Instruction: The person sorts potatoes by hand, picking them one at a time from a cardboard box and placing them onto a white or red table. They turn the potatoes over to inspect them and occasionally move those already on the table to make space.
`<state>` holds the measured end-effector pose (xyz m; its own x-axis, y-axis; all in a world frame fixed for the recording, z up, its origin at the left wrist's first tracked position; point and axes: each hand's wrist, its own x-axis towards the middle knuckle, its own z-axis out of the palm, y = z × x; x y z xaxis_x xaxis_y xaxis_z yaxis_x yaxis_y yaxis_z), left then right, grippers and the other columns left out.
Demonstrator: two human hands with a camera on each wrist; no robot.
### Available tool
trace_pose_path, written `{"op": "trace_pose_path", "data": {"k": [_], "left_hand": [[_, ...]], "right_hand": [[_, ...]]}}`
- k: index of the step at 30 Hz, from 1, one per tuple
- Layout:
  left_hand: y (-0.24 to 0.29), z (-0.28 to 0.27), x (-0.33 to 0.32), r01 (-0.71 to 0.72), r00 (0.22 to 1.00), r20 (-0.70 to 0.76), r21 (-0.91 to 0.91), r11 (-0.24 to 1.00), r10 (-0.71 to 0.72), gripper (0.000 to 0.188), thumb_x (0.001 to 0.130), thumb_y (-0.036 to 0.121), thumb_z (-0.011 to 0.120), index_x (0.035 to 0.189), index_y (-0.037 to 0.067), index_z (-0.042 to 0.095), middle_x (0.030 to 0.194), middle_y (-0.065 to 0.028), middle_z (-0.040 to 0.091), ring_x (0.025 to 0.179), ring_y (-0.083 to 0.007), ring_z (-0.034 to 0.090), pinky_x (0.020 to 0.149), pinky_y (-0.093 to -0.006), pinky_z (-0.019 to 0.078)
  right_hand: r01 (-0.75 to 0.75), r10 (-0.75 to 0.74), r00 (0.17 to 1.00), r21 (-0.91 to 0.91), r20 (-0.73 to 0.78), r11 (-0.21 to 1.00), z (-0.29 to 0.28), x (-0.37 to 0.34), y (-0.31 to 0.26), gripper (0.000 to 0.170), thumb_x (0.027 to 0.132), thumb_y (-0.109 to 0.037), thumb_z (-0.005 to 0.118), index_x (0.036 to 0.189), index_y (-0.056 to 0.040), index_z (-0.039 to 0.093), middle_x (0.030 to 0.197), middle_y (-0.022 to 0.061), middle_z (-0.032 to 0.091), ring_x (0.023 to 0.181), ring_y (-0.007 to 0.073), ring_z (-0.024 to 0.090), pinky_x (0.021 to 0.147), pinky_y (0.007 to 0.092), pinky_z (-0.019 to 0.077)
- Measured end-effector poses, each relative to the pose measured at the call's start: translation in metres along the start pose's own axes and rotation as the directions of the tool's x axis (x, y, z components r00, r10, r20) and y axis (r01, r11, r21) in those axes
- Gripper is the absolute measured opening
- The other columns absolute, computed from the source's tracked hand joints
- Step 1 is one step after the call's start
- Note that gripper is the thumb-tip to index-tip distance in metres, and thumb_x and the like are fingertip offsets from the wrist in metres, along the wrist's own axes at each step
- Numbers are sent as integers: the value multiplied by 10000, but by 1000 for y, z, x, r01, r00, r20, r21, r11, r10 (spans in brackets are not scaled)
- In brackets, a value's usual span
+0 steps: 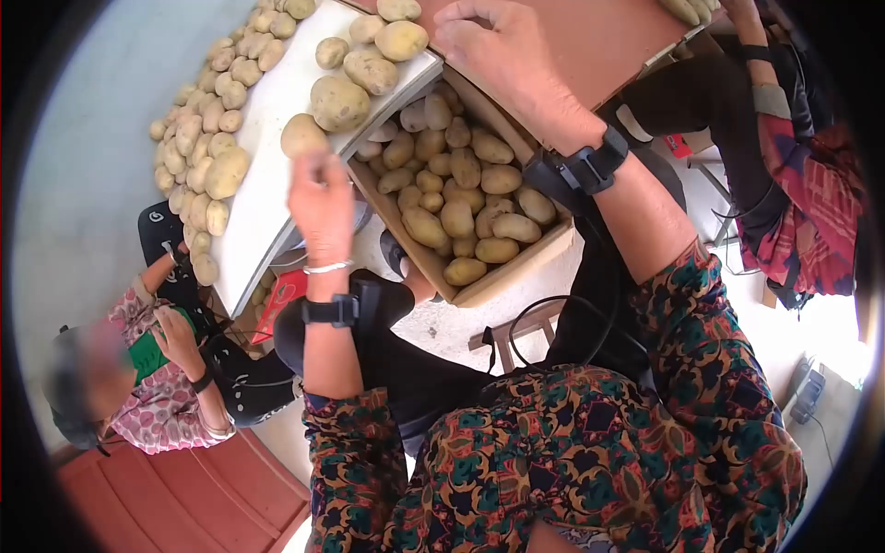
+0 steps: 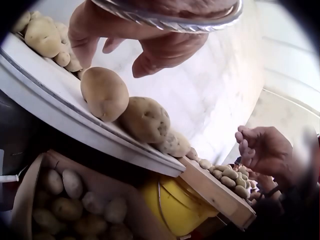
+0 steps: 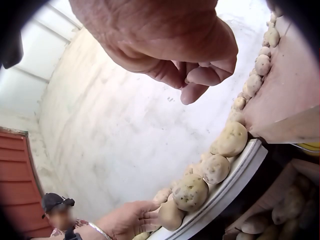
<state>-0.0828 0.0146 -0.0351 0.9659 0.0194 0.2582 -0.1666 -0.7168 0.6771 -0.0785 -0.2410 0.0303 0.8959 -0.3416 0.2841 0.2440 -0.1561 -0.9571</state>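
Note:
My left hand (image 1: 324,207) is beside a smooth potato (image 1: 302,135) at the edge of a white tabletop (image 1: 263,189). In the right wrist view its extended fingers reach that potato (image 3: 171,215); the left wrist view shows the fingers spread above it. More potatoes sit along the same edge, among them a large spotted potato (image 1: 339,102). My right hand (image 1: 502,46) hovers past the far corner of the white top, its fingers loosely bent and holding nothing. Below the edge stands a box (image 1: 521,258) with many potatoes (image 1: 466,166) inside.
A long pile of potatoes (image 1: 207,138) lies along the white top's far side. A reddish-brown table (image 1: 590,37) adjoins it. A yellow bucket (image 2: 172,205) stands underneath. One person (image 1: 175,369) sits at left, another (image 1: 793,184) at right. A black cable (image 1: 553,300) crosses my lap.

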Motion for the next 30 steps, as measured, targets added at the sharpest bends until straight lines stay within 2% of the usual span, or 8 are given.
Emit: {"op": "trace_pose_path", "data": {"k": [5, 7, 9, 16, 18, 22, 28, 30], "left_hand": [[-37, 63, -47, -178, 772, 624, 397, 901, -122, 369, 795, 183, 634, 1140, 56, 603, 1046, -210, 644, 1008, -363, 627, 863, -454, 500], [-37, 77, -65, -438, 644, 749, 527, 728, -154, 449, 748, 177, 658, 1177, 65, 585, 1124, -194, 598, 1076, -365, 579, 902, -438, 485], [-70, 103, -81, -511, 596, 795, 487, 708, -117, 498, 716, 169, 675, 1192, 79, 562, 1184, -175, 541, 1124, -382, 528, 921, -442, 463], [-84, 121, -94, -597, 731, 668, 531, 602, 135, 542, 611, 121, 725, 1124, 107, 551, 1126, -163, 531, 1096, -371, 523, 861, -432, 480], [-65, 107, -85, -629, 559, 828, 459, 628, -45, 511, 681, 183, 696, 1169, 122, 556, 1141, -155, 539, 1102, -359, 527, 866, -433, 474], [-56, 99, -82, -616, 579, 815, 425, 663, 15, 541, 651, 233, 720, 1151, 98, 565, 1125, -159, 559, 1046, -355, 576, 829, -422, 500], [-14, 63, -55, -81, 666, 719, 336, 938, -200, 601, 676, 355, 721, 1121, -9, 547, 1045, -237, 656, 966, -378, 654, 843, -436, 518], [-21, 51, -49, 145, 799, 570, 125, 981, -191, 593, 736, 380, 694, 1134, -34, 547, 981, -248, 673, 955, -356, 664, 851, -416, 515]], "right_hand": [[55, -55, 998, -10, 10, 998, 2, -5, 3, 150, 840, -95, 599, 886, 34, 659, 765, 107, 660, 725, 157, 608, 673, 296, 486], [86, -86, 996, -20, 21, 996, 3, -2, 10, 146, 842, -92, 594, 875, 36, 654, 755, 126, 657, 719, 172, 614, 670, 305, 487], [94, -93, 995, -18, 41, 995, 7, 6, 31, 207, 847, -119, 639, 967, 47, 667, 821, 51, 659, 728, 89, 587, 658, 234, 480], [-28, 18, 994, 92, 104, 995, 3, -3, 12, 187, 852, -95, 611, 979, 30, 668, 825, 65, 660, 691, 103, 592, 638, 249, 496], [-66, 53, 992, 104, 117, 992, 3, -5, 12, 177, 863, -93, 606, 974, 31, 665, 816, 47, 644, 697, 90, 579, 649, 241, 496], [-116, 100, 989, 151, 112, 982, 3, -7, 7, 167, 870, -88, 604, 973, 28, 665, 801, 33, 634, 711, 79, 571, 660, 228, 494], [-102, 90, 991, 129, 96, 986, 2, -3, 11, 143, 872, -66, 605, 965, 21, 670, 797, 21, 630, 710, 73, 564, 653, 220, 490], [-110, 93, 990, 184, 103, 977, 2, -3, 11, 137, 873, -58, 602, 960, 22, 671, 796, 17, 627, 713, 72, 563, 660, 223, 492]]}}
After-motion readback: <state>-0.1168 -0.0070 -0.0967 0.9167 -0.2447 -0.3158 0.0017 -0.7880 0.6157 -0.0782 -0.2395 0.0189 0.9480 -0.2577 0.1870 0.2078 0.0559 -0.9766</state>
